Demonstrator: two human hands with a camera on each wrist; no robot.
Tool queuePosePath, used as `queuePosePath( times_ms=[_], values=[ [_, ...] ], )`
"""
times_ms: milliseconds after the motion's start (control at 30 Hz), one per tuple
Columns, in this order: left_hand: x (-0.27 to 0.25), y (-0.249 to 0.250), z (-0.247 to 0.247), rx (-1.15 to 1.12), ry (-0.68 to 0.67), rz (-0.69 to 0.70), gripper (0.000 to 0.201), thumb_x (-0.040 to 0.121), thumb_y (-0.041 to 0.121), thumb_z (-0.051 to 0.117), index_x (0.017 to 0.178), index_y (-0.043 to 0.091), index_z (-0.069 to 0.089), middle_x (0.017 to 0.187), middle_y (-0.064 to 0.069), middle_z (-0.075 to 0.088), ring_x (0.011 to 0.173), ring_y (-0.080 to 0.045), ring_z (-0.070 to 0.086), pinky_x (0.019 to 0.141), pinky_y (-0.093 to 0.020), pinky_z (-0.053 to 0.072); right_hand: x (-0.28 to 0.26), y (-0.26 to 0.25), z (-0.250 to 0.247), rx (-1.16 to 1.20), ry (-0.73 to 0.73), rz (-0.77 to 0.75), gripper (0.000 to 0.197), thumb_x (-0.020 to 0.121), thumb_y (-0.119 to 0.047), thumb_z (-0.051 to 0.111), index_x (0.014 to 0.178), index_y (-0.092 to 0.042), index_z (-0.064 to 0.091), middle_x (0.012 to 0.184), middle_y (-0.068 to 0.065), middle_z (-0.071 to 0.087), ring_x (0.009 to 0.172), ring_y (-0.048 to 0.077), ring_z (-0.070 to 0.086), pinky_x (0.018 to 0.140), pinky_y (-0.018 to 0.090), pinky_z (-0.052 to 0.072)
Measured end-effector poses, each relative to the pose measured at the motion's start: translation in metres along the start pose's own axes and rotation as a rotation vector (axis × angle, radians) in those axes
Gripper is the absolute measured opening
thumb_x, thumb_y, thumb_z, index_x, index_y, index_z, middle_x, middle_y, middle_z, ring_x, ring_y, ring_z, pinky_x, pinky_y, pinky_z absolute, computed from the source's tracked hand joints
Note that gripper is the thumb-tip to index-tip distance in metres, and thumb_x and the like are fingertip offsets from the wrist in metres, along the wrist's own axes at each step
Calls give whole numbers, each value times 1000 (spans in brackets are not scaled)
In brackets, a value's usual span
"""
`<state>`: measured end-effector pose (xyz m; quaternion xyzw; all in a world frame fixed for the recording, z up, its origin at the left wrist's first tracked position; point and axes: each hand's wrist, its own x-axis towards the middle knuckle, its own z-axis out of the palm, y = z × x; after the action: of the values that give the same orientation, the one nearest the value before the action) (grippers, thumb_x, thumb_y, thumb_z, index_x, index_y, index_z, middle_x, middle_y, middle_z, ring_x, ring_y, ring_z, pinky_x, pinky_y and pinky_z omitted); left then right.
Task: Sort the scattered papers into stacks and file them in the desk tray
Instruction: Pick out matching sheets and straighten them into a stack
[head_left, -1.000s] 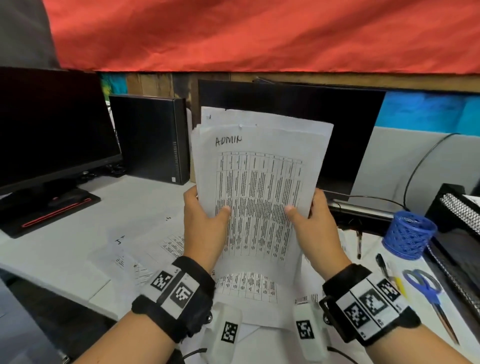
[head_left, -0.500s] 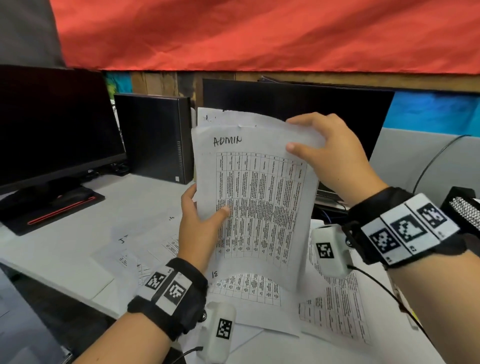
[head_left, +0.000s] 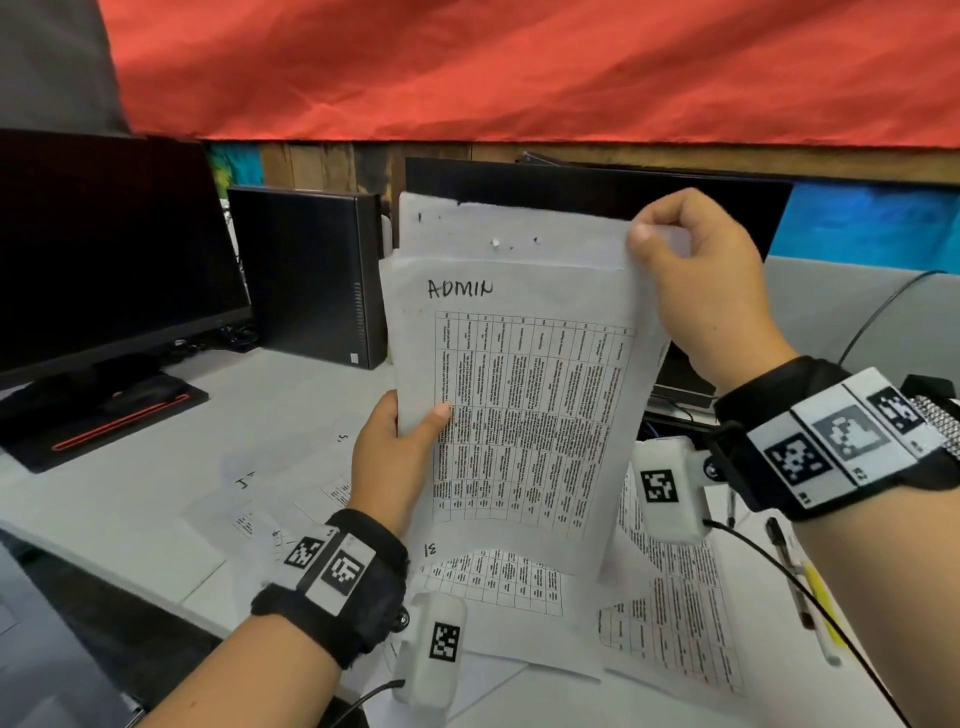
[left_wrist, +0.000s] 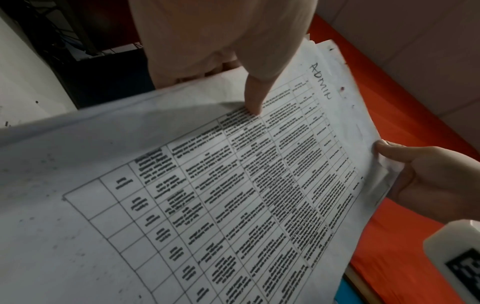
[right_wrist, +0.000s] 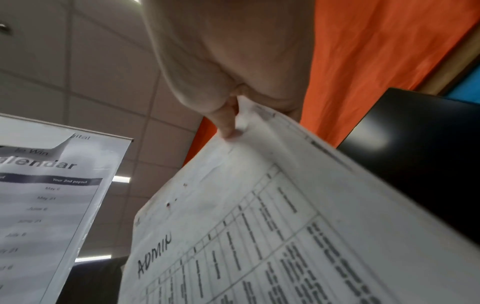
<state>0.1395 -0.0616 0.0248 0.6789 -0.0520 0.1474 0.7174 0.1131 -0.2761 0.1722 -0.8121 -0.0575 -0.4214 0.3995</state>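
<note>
While both hands, left (head_left: 387, 462) gripping the side and right (head_left: 691, 280) pinching the top corner, hold the ADMIN stack (head_left: 524, 405), squaring its uneven edges probably comes next, before filing.

Your left hand (left_wrist: 221, 41) holds the papers (left_wrist: 233, 195) at their edge, thumb pressed on the printed table of the top sheet, which is marked "ADMIN" by hand. Your right hand (left_wrist: 436, 181) pinches the far corner. Red cloth (left_wrist: 405, 242) lies beyond the sheets.
</note>
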Motion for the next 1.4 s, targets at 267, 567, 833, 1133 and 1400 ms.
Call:
queuePosePath(
  times_ms=[267,567,833,1133,1400],
  values=[
    [3,-2,2,9,-9,-30,23,92,22,60,114,25,61,106,12,69,98,-4,64,77,-19,48,1,-5,-3,-186,-143,-4,8,97,-25,50,92,-22,56,90,-13,56,91,10,50,66,20,35],
    [4,-5,3,42,-29,-8,20,96,23,52,114,24,60,108,13,68,101,-3,62,92,-28,48,2,-4,-5,-252,-34,54,11,98,-22,44,96,-19,54,76,-15,45,64,-1,41,50,8,29],
    [2,-10,0,-5,-50,-19,25,98,22,48,119,32,56,111,15,67,105,-3,62,95,-32,48,-4,-15,-7,-368,-221,-82,32,92,-6,43,97,-31,63,102,-3,53,74,16,48,60,17,35],
    [1,-3,-1,-24,-122,-7,27,99,18,47,118,35,56,113,18,67,108,-1,60,93,-25,45,18,-59,-8,-530,-566,-264,15,87,-27,61,87,-39,69,92,-19,60,96,11,56,82,30,43],
    [3,-2,-5,-60,-174,-35,26,97,16,50,119,30,57,113,11,69,104,-5,65,87,-22,51,26,-63,16,-486,-638,-281,23,94,-12,53,96,-32,64,78,-15,53,68,5,48,57,17,35]
  ],
)
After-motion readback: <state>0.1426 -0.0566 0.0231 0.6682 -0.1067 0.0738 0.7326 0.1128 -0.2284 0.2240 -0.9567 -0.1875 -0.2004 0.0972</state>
